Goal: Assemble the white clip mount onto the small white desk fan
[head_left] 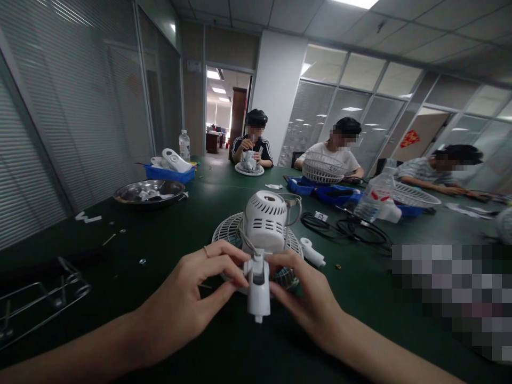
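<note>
A small white fan lies face down on the dark green table [168,240], its motor housing [266,221] pointing up over the round grille [228,229]. A white neck bracket [258,290] sticks out toward me from the housing. My left hand [192,298] pinches the bracket's top from the left, a ring on one finger. My right hand [308,298] grips the same bracket from the right, fingers curled behind it. A grey cable [294,210] loops off the housing.
A white plastic piece [312,252] and black cable coil [352,226] lie right of the fan. A metal bowl [149,192], blue trays [170,173], a water bottle [374,197], wire clips [52,293] and small screws surround them. Three other people work at the far side.
</note>
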The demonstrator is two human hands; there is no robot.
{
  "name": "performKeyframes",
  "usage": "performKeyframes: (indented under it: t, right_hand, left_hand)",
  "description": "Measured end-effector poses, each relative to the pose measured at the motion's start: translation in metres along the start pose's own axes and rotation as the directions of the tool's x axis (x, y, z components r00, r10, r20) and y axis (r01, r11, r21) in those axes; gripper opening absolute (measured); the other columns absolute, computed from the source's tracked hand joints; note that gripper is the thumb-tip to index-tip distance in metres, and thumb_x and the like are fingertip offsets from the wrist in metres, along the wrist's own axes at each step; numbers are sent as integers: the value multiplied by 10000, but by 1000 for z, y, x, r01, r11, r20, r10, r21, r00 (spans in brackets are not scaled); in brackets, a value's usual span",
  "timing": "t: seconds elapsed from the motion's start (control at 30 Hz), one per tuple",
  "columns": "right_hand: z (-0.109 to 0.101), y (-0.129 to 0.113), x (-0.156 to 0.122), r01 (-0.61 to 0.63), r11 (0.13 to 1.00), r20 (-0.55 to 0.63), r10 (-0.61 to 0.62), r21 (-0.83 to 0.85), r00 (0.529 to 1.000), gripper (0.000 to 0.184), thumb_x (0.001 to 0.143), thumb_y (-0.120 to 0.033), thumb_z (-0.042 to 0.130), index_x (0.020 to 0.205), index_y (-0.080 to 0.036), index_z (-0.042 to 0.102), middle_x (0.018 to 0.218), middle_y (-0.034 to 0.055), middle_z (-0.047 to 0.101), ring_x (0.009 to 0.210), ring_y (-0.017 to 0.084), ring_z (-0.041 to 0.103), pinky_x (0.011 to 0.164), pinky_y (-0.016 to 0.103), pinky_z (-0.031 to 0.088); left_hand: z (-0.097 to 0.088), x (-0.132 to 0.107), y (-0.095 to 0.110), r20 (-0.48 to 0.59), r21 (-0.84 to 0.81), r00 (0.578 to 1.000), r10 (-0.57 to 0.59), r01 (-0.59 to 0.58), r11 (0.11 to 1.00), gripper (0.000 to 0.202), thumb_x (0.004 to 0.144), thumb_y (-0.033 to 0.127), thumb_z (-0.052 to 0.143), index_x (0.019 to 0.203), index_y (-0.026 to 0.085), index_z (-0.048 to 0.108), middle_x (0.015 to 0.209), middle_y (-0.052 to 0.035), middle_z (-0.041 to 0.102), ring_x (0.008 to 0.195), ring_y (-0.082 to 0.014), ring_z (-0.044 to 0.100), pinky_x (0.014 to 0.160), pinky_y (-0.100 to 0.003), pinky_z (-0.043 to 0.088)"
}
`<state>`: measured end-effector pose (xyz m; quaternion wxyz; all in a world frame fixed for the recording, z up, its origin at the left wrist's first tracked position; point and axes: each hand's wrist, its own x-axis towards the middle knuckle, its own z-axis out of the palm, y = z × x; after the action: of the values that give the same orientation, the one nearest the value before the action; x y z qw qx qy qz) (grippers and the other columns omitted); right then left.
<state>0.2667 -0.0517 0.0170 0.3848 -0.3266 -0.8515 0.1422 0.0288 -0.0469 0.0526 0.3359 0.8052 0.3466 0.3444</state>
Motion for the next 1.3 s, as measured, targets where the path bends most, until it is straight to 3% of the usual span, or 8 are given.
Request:
performKeyframes:
  t: [0.1, 0.23, 0.37, 0.7, 0.9, 1.0, 1.2, 1.3]
  right_hand:
    - [-2, 0, 1, 2, 1000, 7, -2, 3, 1000, 237, 919, -187, 565, 1143, -229, 500, 986, 34, 613, 878, 155, 599, 770, 311, 510]
    - [-5, -1, 1, -3, 1000, 16, 3, 13, 1000, 219, 919, -201, 563, 1129, -218, 506, 973, 37, 610, 863, 158, 592, 754, 315, 512]
    - [-7, -3, 0, 37, 999, 25, -37, 25, 999, 253, 924, -163, 539, 1170, -217, 507, 1016, 40, 607, 910, 152, 593, 801, 317, 513]
    - [-8, 2, 0, 90, 996, -15, -90, 9, 996, 340, 921, -119, 525, 1237, -234, 481, 1057, 51, 568, 954, 159, 572, 822, 329, 512]
    - [-7, 2, 2, 101, 995, -8, -101, 1, 995, 354, 900, -101, 546, 1215, -252, 488, 1129, 62, 530, 986, 167, 566, 833, 329, 522]
    - [-7, 2, 1, 102, 995, -7, -102, 9, 995, 352, 895, -95, 552, 1203, -254, 490, 1120, 55, 529, 994, 167, 562, 838, 324, 516]
    - [-8, 3, 0, 69, 997, 21, -70, 41, 997, 303, 918, -119, 549, 1182, -250, 482, 1061, 40, 547, 956, 158, 558, 830, 316, 496]
    - [-9, 1, 1, 30, 998, 40, -32, 57, 999, 254, 930, -156, 549, 1158, -247, 485, 1035, 33, 560, 930, 157, 560, 812, 315, 493]
  left_hand:
    - [3, -3, -1, -40, 40, 999, -14, 15, 999, 148, 909, 212, 490, 851, 228, 624, 1087, -28, 639, 1042, -196, 590, 911, -318, 477]
    - [10, -6, -10, -103, 30, 976, -191, 195, 980, 181, 935, 322, 471, 1089, 282, 558, 1174, -27, 595, 1060, -220, 566, 899, -355, 481]
    - [11, -3, -10, 36, -38, 960, -279, 280, 959, 298, 955, 438, 423, 1188, 285, 528, 1152, -33, 613, 1035, -227, 586, 893, -375, 488]
    - [10, -7, -1, -15, 113, 997, 75, -72, 991, 153, 903, 186, 482, 867, 219, 627, 1036, -55, 596, 1013, -198, 575, 919, -319, 478]
    - [9, -7, -6, -88, -143, 996, -14, 1, 990, 163, 885, 152, 530, 1009, 248, 577, 1149, -42, 560, 1159, -203, 542, 1023, -342, 455]
    - [9, -8, -4, -101, -257, 994, -42, 15, 966, 148, 887, 153, 532, 988, 249, 581, 1055, -15, 587, 1061, -169, 594, 988, -309, 470]
    - [9, -11, -3, 4, -196, 989, 146, -142, 970, 179, 884, 138, 493, 768, 192, 618, 803, -24, 634, 839, -164, 621, 882, -331, 489]
    - [5, -10, -3, -14, -198, 995, 101, -102, 975, 185, 888, 139, 484, 754, 189, 602, 850, -29, 597, 827, -163, 610, 821, -312, 503]
